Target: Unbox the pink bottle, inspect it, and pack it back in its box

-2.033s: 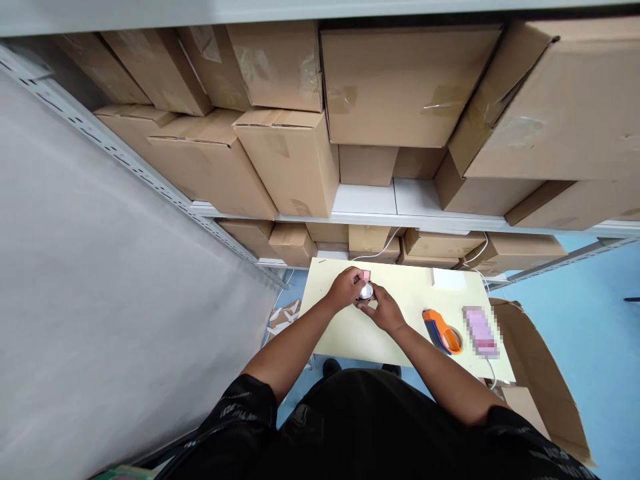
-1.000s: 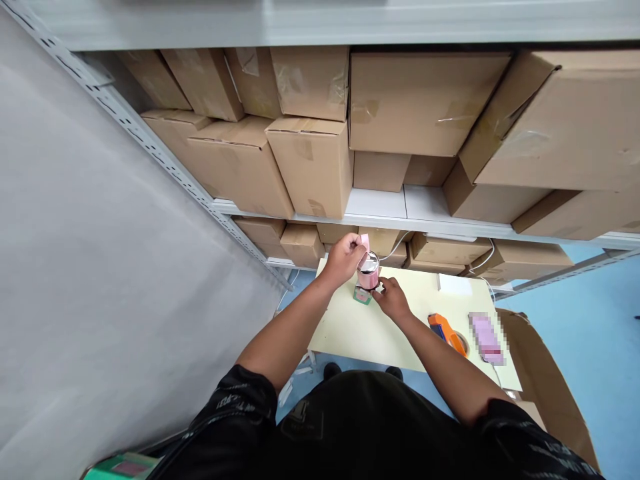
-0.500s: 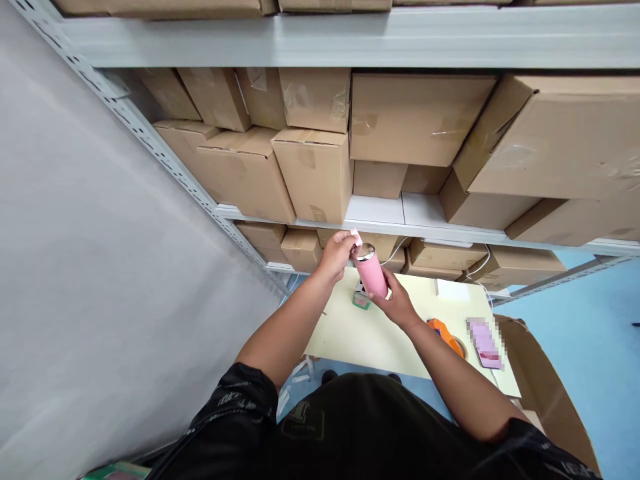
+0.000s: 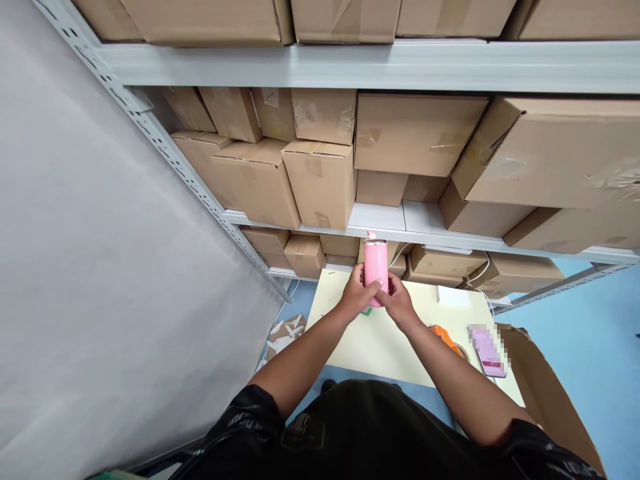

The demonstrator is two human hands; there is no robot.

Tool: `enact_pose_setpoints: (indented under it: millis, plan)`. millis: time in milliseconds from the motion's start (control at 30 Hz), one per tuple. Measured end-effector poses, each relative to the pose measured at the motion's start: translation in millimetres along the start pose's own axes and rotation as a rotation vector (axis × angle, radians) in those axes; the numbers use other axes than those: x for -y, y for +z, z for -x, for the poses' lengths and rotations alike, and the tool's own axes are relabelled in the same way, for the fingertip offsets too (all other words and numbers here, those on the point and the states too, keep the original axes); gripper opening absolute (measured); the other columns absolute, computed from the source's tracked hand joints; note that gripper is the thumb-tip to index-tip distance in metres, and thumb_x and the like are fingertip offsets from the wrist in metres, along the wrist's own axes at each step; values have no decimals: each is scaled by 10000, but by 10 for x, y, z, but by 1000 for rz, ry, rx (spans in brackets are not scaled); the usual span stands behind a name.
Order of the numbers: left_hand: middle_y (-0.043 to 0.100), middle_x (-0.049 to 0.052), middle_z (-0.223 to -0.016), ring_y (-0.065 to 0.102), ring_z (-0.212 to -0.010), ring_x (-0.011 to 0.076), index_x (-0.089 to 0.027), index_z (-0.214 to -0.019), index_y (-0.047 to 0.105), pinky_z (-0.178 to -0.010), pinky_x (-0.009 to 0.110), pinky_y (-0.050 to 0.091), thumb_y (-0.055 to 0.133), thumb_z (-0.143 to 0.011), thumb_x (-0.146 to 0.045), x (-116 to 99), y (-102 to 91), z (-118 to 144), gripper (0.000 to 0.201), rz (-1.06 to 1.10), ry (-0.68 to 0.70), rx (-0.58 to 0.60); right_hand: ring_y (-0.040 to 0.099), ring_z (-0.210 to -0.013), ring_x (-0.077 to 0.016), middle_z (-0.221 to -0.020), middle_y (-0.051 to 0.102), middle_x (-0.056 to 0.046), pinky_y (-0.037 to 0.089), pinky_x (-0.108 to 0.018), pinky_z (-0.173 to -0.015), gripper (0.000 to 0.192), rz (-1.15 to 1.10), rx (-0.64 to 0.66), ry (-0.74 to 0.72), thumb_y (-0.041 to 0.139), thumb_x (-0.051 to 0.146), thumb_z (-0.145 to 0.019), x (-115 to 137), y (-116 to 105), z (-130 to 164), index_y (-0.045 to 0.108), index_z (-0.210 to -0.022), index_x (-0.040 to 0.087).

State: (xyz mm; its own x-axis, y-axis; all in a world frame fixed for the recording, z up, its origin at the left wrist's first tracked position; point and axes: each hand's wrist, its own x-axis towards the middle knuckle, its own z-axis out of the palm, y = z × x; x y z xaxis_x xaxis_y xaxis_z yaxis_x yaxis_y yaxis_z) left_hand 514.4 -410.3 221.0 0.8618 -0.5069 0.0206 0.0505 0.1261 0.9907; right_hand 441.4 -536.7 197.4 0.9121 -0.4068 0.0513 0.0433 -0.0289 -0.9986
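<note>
A pink tumbler [image 4: 375, 263] with a silver rim stands nearly upright between both hands, above the pale yellow table. Fingers of my left hand [image 4: 359, 292] wrap its left side, with the thumb across the front. On the other side my right hand [image 4: 397, 299] grips the lower part, its thumb also at the front. A small pink tab [image 4: 371, 235] sticks up behind the rim; I cannot tell what it belongs to. Just below the tumbler, a green-edged item [image 4: 367, 311] on the table is mostly hidden by my hands.
The pale yellow table [image 4: 345, 343] holds an orange tape dispenser [image 4: 445, 339], a phone [image 4: 487, 351] and a white item [image 4: 453, 296]. Cardboard boxes [image 4: 320, 180] fill the metal shelving behind. An open carton [image 4: 543, 387] stands at the right, and scraps [image 4: 286, 337] lie on the floor at left.
My left hand has come down from the tumbler's top to its side. The tumbler has turned from tilted to nearly upright, and the view has shifted slightly.
</note>
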Motion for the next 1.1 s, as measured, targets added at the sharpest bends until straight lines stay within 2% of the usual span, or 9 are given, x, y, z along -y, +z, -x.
enact_pose_setpoints:
  millis: [100, 167, 267, 367, 567, 700, 833, 967, 1100]
  plan:
    - [729, 92, -1122, 701, -995, 238, -189, -1201, 634, -815, 332, 575, 789, -808, -394, -61, -24, -23, 469, 60, -72, 12, 695, -1087, -276, -1285, 709, -113, 615, -420, -885, 725, 31, 65, -34, 788, 596, -788, -23, -49, 23, 569, -1385, 248]
    - [745, 87, -1051, 710, -951, 238, -171, -1140, 661, -777, 323, 570, 758, -812, -450, -108, -80, -47, 441, 127, -109, 45, 688, -1079, -271, -1254, 718, -109, 602, -424, -905, 646, 24, 83, -42, 750, 608, -818, -1, -88, 31, 605, -1330, 243]
    - [746, 93, -999, 713, -937, 249, -159, -1072, 660, -770, 330, 564, 733, -796, -550, -105, -159, -32, 485, 187, -148, 112, 687, -1038, -268, -1165, 738, -108, 581, -412, -895, 514, 15, 19, 7, 630, 634, -892, 61, -118, -19, 658, -1197, 221]
    - [737, 79, -1004, 709, -930, 243, -186, -1114, 611, -801, 349, 565, 738, -770, -591, -21, -162, 28, 546, 234, -163, 145, 695, -955, -268, -1067, 749, -102, 569, -376, -789, 500, -133, -13, 102, 558, 660, -900, 118, -91, -126, 668, -1095, 213]
    - [686, 25, -960, 661, -889, 186, -213, -979, 568, -753, 278, 532, 755, -800, -523, 102, -45, 151, 404, 446, -258, 63, 695, -815, -260, -832, 747, -35, 561, -375, -751, 398, -497, 72, 300, 744, 605, -753, 190, -6, -230, 682, -885, 235]
    - [681, 100, -1168, 666, -1042, 260, -222, -1137, 595, -818, 377, 566, 715, -852, -648, 133, -65, 318, 527, 579, -339, 151, 656, -723, -212, -743, 703, 17, 553, -343, -708, 381, -534, -123, 260, 882, 493, -663, 226, 23, -241, 663, -838, 236]
    - [644, 103, -1271, 666, -1060, 248, -234, -1165, 574, -897, 425, 565, 922, -717, -447, 187, -105, 508, 606, 570, -305, 175, 625, -658, -187, -723, 689, 26, 543, -333, -661, 449, -496, -234, 234, 937, 480, -616, 274, 104, -234, 641, -846, 233]
    - [670, 122, -1224, 663, -1029, 241, -199, -1189, 609, -866, 378, 555, 895, -706, -352, 146, -119, 589, 581, 591, -243, 78, 649, -704, -196, -772, 700, 37, 569, -352, -715, 465, -566, -243, 162, 929, 492, -643, 381, 203, -131, 634, -920, 264]
    - [693, 152, -1182, 680, -945, 244, -141, -1258, 648, -743, 323, 542, 781, -789, -428, 39, -134, 614, 566, 654, -215, 159, 705, -901, -276, -924, 751, -20, 593, -430, -808, 432, -663, -144, 94, 799, 582, -745, 580, 241, 49, 676, -1021, 274]
